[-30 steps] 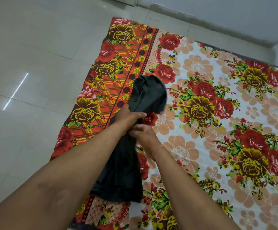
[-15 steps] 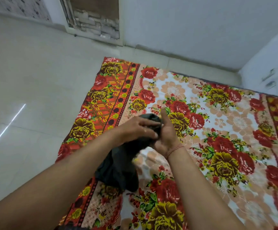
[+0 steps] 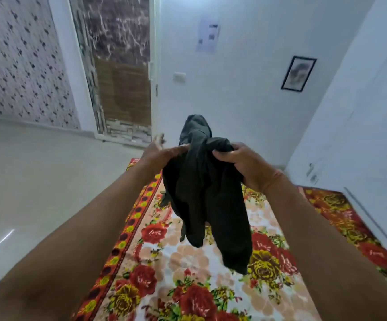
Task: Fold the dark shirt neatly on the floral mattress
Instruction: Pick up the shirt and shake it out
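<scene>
The right hand (image 3: 243, 165) grips the limp, crumpled dark shirt (image 3: 206, 200) above the flowered mattress (image 3: 183, 258), while the left hand (image 3: 160, 154), fingers (image 3: 159, 138) straight, touches it with the thumb.

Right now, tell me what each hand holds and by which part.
The right hand grips the dark shirt by its bunched top. The left hand lays its thumb on that bunch; whether it grips is unclear.

Dark shirt (image 3: 206, 200) bunched, unfolded, hanging mid-air abv floral mattress (image 3: 188, 288).
</scene>
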